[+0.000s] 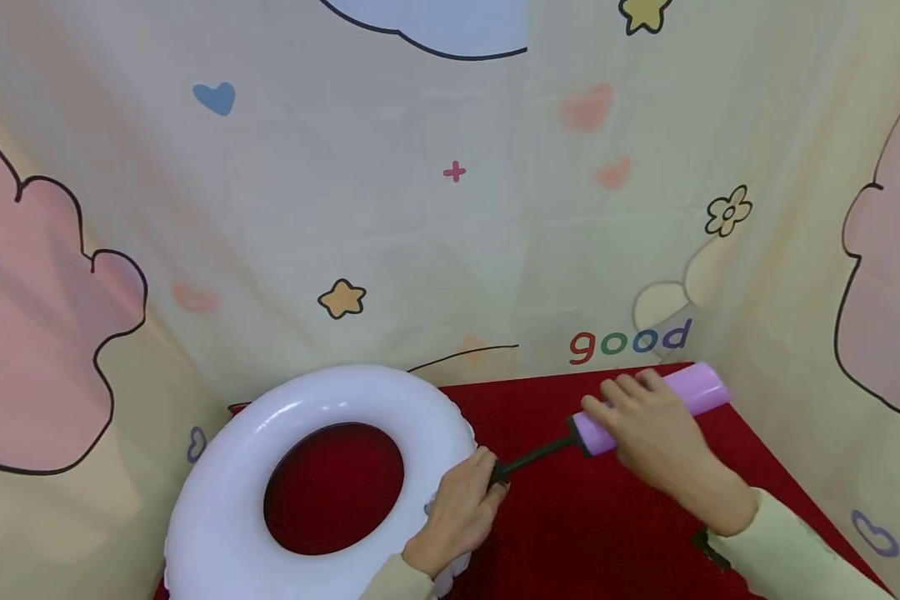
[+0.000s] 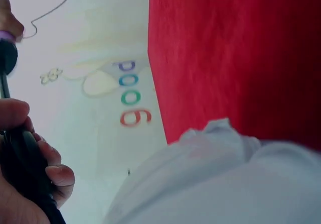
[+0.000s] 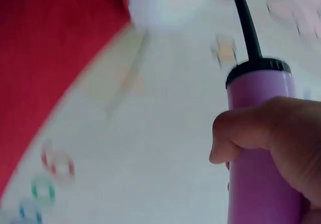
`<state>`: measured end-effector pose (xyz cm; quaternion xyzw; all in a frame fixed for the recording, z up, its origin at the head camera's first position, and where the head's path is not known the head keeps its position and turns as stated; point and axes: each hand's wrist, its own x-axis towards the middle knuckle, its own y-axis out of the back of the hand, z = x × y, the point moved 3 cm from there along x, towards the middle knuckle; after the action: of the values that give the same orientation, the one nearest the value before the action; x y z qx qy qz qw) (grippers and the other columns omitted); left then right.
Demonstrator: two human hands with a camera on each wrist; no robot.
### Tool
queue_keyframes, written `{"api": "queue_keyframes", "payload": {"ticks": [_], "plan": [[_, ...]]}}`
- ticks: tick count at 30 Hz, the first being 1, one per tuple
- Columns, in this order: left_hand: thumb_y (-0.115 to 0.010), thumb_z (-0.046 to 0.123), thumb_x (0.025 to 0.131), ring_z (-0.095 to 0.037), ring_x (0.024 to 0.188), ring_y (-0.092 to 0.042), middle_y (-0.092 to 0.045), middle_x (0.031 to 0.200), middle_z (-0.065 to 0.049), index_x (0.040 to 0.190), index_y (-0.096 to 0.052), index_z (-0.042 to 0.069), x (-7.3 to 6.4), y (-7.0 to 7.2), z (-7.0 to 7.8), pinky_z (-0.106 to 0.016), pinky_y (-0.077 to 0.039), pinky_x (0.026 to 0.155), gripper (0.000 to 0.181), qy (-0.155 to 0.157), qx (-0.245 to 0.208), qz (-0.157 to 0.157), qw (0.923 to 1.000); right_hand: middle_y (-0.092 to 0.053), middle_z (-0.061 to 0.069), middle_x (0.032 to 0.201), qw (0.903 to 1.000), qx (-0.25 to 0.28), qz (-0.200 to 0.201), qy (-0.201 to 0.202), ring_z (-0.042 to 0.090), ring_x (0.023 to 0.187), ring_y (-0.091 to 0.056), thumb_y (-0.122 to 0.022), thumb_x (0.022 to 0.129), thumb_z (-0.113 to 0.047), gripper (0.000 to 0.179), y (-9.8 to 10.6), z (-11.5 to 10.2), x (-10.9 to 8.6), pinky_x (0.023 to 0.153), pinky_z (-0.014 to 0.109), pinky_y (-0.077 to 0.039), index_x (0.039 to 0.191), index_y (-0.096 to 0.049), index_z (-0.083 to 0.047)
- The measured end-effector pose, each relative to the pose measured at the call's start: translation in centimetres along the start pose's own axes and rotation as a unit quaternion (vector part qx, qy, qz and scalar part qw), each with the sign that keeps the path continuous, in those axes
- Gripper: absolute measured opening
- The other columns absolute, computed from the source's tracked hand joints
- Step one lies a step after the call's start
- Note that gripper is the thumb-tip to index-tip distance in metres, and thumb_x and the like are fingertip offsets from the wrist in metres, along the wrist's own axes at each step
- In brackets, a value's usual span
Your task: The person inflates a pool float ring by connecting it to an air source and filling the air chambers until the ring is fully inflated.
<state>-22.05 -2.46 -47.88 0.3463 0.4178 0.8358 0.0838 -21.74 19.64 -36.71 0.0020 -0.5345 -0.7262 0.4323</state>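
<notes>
My right hand [image 1: 656,429] grips the purple barrel of a hand air pump [image 1: 697,387], which slants up to the right. A thin black rod [image 1: 536,455] runs out of the barrel towards my left hand [image 1: 461,500]. In the left wrist view, the left fingers curl round the pump's black handle [image 2: 25,158]. A white inflatable swim ring [image 1: 217,467] lies beside the left hand, looking plump with some wrinkles along its seam. The right wrist view shows the thumb and palm wrapped on the barrel [image 3: 261,184]. Whatever joins the pump to the ring is hidden by the left hand.
A red cloth [image 1: 570,525] covers the surface under the ring and hands. Pale printed curtains [image 1: 450,250] with hearts, stars and the word "good" hang behind and at both sides. A small dark object [image 1: 711,550] shows beside the right sleeve.
</notes>
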Motion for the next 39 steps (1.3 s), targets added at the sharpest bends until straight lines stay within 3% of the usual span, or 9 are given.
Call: {"api": "queue_keyframes", "payload": {"ticks": [4,7,15,19,25,31,35,39], "plan": [[-0.062,0.013,0.086,-0.001,0.064,-0.034,-0.045,0.075,0.009,0.081,-0.047,0.017,0.6,-0.5,0.8,-0.012,-0.027,0.055,0.016,-0.021,0.012,0.019,0.9995,-0.064,0.009,0.09,0.9995,-0.012,0.003,0.028,0.027,0.086,-0.062,-0.092,0.052,-0.022,0.058,-1.5,-4.4,0.9,0.081,0.043,-0.044,0.099,-0.06,-0.013],[-0.062,0.011,0.086,-0.001,0.064,-0.036,-0.047,0.077,0.008,0.084,-0.049,0.015,0.6,-0.5,1.0,-0.012,-0.03,0.056,0.014,-0.028,0.02,0.027,0.9991,-0.064,0.01,0.089,0.999,-0.015,0.017,0.037,0.026,0.085,-0.062,-0.091,0.053,-0.021,0.055,-1.9,-6.2,1.4,0.081,0.042,-0.045,0.098,-0.06,-0.012],[-0.063,0.009,0.084,0.0,0.068,-0.041,-0.052,0.084,0.007,0.09,-0.055,0.014,-0.1,-0.2,0.6,-0.013,-0.035,0.059,0.011,-0.015,0.032,0.006,0.9994,-0.063,0.007,0.091,0.9996,0.007,-0.013,0.023,0.025,0.085,-0.061,-0.091,0.054,-0.022,0.055,-2.6,-7.1,1.3,0.079,0.042,-0.043,0.098,-0.059,-0.013],[-0.064,0.016,0.088,-0.004,0.081,-0.052,-0.057,0.097,0.005,0.101,-0.06,0.013,-0.3,0.4,0.7,-0.018,-0.043,0.07,0.013,-0.016,0.035,-0.005,0.9993,-0.064,0.007,0.091,0.9994,0.02,-0.027,0.009,0.024,0.085,-0.061,-0.09,0.054,-0.023,0.054,-2.9,-7.0,1.3,0.078,0.042,-0.042,0.098,-0.059,-0.015],[-0.069,0.025,0.089,-0.014,0.112,-0.058,-0.063,0.119,0.003,0.117,-0.063,0.014,-0.8,3.0,0.7,-0.033,-0.045,0.09,0.03,-0.018,0.033,0.008,0.9992,-0.066,0.007,0.091,0.9989,0.03,-0.037,-0.004,0.024,0.087,-0.063,-0.091,0.052,-0.024,0.057,-3.3,-6.8,1.2,0.078,0.042,-0.043,0.098,-0.06,-0.016],[-0.075,0.02,0.084,-0.019,0.113,-0.057,-0.066,0.115,0.002,0.115,-0.067,0.016,-1.7,6.7,-0.4,-0.039,-0.042,0.092,0.032,-0.001,0.044,0.034,0.9985,-0.067,0.007,0.093,0.9975,0.048,-0.047,-0.02,0.024,0.09,-0.064,-0.093,0.049,-0.026,0.062,-3.7,-6.7,1.0,0.079,0.043,-0.045,0.1,-0.06,-0.017],[-0.077,0.016,0.082,-0.02,0.108,-0.056,-0.069,0.109,0.002,0.109,-0.07,0.017,-2.5,8.0,-2.5,-0.043,-0.04,0.091,0.027,0.05,0.041,-0.005,0.9979,-0.067,0.006,0.095,0.9967,0.059,-0.051,-0.023,0.024,0.091,-0.064,-0.093,0.049,-0.026,0.062,-3.9,-6.7,0.8,0.079,0.043,-0.046,0.102,-0.06,-0.017],[-0.077,0.016,0.083,-0.021,0.104,-0.055,-0.069,0.104,0.002,0.108,-0.071,0.015,-3.2,8.3,-4.3,-0.045,-0.04,0.09,0.026,0.104,-0.023,-0.076,0.9914,-0.067,0.005,0.095,0.996,0.065,-0.055,-0.027,0.024,0.091,-0.064,-0.091,0.051,-0.025,0.059,-4.3,-6.6,0.4,0.08,0.043,-0.046,0.102,-0.061,-0.018]]}}
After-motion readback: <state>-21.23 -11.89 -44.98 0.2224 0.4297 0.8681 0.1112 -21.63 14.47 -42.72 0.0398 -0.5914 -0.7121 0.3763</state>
